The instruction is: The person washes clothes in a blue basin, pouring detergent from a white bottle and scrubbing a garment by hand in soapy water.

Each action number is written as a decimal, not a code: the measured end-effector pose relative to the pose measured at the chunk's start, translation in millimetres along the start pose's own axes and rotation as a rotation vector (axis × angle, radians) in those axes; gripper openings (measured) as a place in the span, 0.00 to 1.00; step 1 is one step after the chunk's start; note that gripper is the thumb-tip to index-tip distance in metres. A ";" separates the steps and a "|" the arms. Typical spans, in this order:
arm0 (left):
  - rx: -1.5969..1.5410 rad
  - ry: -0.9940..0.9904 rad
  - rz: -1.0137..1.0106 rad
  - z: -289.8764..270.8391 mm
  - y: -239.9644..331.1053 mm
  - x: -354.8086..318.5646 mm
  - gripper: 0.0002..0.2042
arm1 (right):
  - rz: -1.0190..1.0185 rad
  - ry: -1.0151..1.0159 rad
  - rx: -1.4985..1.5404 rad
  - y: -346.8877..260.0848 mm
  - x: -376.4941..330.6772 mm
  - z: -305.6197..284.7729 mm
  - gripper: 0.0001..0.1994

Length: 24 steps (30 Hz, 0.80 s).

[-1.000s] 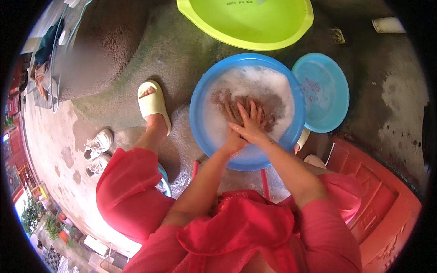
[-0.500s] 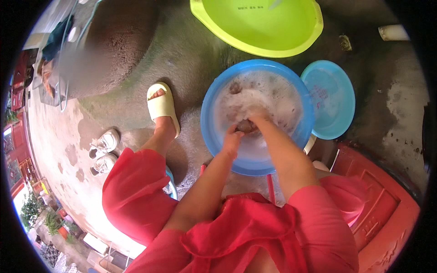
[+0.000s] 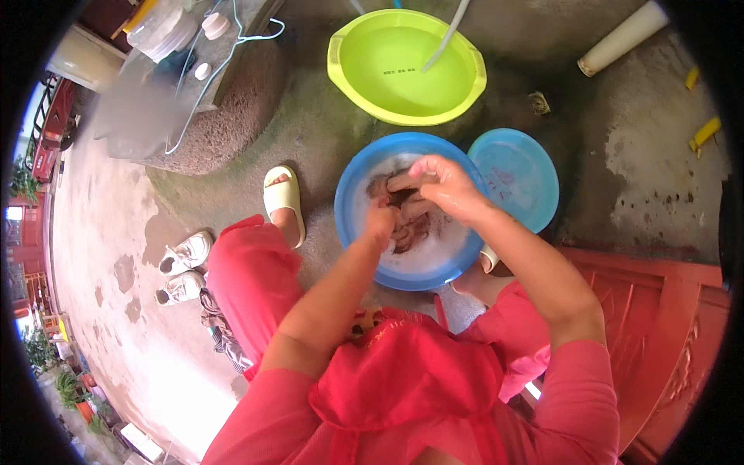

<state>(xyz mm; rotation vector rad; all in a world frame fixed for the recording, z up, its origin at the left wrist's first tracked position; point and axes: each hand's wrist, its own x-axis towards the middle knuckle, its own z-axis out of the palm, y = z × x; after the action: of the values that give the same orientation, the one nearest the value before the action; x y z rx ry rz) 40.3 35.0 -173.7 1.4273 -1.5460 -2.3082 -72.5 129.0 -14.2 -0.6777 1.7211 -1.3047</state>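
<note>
A wet brownish-pink cloth (image 3: 415, 226), its exact kind unclear, is bunched up in a round blue basin (image 3: 346, 232) of sudsy water. At its left side my left hand (image 3: 380, 218) is closed on the fabric, with the fingers partly hidden. My right hand (image 3: 451, 188) is raised over the far right part of the basin, its thumb and fingers pinching another part of the cloth. Between my two hands the fabric is lifted above the suds, and its lower folds hang into the water.
Beyond the basin stands a yellow-green tub (image 3: 387, 97) of water with a hose (image 3: 446, 37) in it. A light-blue basin (image 3: 535, 182) touches the right side. Sneakers (image 3: 186, 254) lie left, a red carved panel (image 3: 643, 310) right, a hanger (image 3: 225, 66) at the far-left ledge.
My hands have come up out of the suds and moved apart, lifting the cloth into sight. The right hand has risen most. The view has shifted, showing more of the tub and hose.
</note>
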 end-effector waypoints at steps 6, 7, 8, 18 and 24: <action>0.526 -0.214 0.442 16.6 80.2 -32.6 0.25 | -0.301 0.088 0.172 -113.9 -57.2 7.7 0.09; 0.647 -0.310 0.488 19.4 103.1 -49.5 0.23 | -0.366 0.101 0.168 -129.2 -65.7 7.2 0.11; 0.769 -0.403 0.535 22.8 120.6 -64.7 0.22 | -0.434 0.113 0.163 -144.0 -73.8 6.5 0.14; 0.258 -0.326 0.155 9.7 128.3 -76.6 0.14 | -0.558 0.311 0.150 -126.3 -74.2 -21.9 0.14; -0.252 -0.469 -0.058 16.7 158.7 -92.5 0.14 | -0.161 0.277 -0.281 -33.9 -47.5 -36.1 0.15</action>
<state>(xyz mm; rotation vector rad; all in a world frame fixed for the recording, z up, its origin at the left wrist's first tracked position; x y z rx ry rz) 13.1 9.2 6.9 0.9295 -1.2309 -2.8969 -82.9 175.0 35.7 -0.8412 2.1394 -1.3268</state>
